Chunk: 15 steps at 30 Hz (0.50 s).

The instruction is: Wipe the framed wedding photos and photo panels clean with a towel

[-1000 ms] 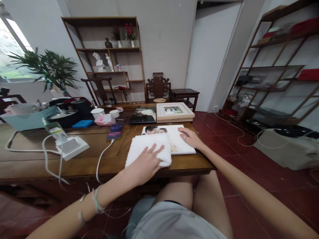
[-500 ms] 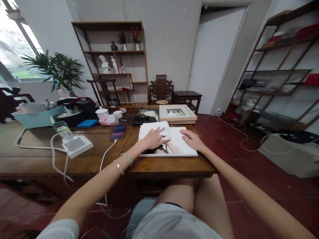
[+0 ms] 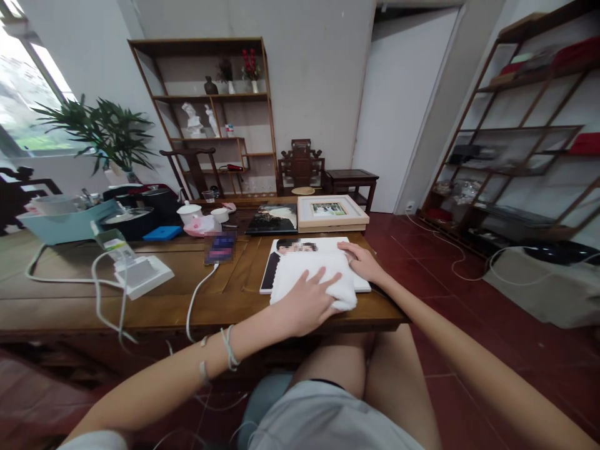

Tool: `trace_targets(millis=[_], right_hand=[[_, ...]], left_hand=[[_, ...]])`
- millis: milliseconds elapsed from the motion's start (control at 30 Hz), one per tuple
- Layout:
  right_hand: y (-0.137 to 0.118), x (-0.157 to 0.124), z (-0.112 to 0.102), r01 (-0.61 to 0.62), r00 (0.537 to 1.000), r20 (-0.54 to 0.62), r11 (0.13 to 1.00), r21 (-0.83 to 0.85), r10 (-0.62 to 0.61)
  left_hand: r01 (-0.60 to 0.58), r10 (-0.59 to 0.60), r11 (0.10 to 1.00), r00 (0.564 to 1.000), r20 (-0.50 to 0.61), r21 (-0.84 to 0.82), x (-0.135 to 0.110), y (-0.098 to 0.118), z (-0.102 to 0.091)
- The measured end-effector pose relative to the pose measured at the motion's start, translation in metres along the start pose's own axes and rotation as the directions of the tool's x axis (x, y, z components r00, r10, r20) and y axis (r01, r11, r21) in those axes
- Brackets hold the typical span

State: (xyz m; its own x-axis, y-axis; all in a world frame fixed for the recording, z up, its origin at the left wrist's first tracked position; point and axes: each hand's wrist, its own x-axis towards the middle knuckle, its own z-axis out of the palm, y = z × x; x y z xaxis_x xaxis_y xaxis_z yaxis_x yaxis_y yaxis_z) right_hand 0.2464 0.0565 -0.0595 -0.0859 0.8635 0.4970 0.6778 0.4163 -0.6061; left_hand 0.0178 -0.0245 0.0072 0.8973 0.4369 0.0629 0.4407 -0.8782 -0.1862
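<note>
"Cloth first: where is it, and what are the hands doing?"

"White cloth (image 3: 287,275), folded, over the near middle of the photo panel (image 3: 269,273); its near side spills past the panel onto the desk (image 3: 244,310). Left hand (image 3: 308,305) is palm down on top, fingers spread and nearly straight. No clear pinch from my end; thumb side is hidden."

"Right hand?"

"Right hand (image 3: 364,262) lies across the panel's right edge, fingers loosely bent, tips on the white face. Can't tell whether the thumb has hold of the edge."

"Handling notes?"

"My call: flat palm, light even pressure, cloth moved as one pad. Digging fingertips would likely bunch it. Right hand as anchor, else the panel could skid. I'd bring the overhanging part back onto the panel so strokes don't snag on its near rim."

"Edges, room?"

"Near side's tight: panel sits close to the desk's near edge, cloth closer. Right's tight too. Left's looser: a strip of desk shows before the phone (image 3: 220,248). I'd watch its white cable (image 3: 189,303), which runs over the near edge by the left forearm. Far side, a dark print (image 3: 272,219) and a framed picture (image 3: 328,209) lie side by side just beyond, so I'd end far strokes at the panel's own rim."
</note>
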Motion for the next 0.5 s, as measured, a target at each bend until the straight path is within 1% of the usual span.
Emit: trace_targets(millis=[67,133,200,267,367,433,500], right_hand=[[0.000,0.000,0.000,-0.011,1.000,-0.003,1.000,-0.003,0.011],[-0.001,0.000,0.000,-0.035,0.999,-0.005,0.999,-0.013,0.035],[-0.003,0.000,-0.001,-0.054,0.999,-0.001,0.998,-0.022,0.054],[-0.005,0.000,-0.001,-0.059,0.998,0.007,0.998,-0.026,0.060],[-0.006,0.000,-0.002,-0.054,0.998,0.020,0.998,-0.028,0.055],[-0.005,0.000,-0.002,-0.045,0.999,0.022,0.999,-0.030,0.046],[-0.004,0.001,-0.001,-0.031,0.999,0.017,0.999,-0.028,0.032]], left_hand=[[0.032,-0.032,0.998,0.999,0.010,-0.054,0.005,-0.017,0.003],[0.103,-0.100,0.991,0.994,0.035,-0.087,0.015,-0.041,0.009],[0.193,-0.189,0.976,0.981,0.055,-0.102,0.029,-0.065,0.016],[0.257,-0.252,0.960,0.966,0.054,-0.111,0.046,-0.081,0.022],[0.289,-0.287,0.951,0.957,0.035,-0.113,0.068,-0.090,0.028],[0.294,-0.292,0.950,0.956,0.028,-0.106,0.077,-0.087,0.028],[0.293,-0.291,0.951,0.956,0.030,-0.100,0.077,-0.078,0.026]])
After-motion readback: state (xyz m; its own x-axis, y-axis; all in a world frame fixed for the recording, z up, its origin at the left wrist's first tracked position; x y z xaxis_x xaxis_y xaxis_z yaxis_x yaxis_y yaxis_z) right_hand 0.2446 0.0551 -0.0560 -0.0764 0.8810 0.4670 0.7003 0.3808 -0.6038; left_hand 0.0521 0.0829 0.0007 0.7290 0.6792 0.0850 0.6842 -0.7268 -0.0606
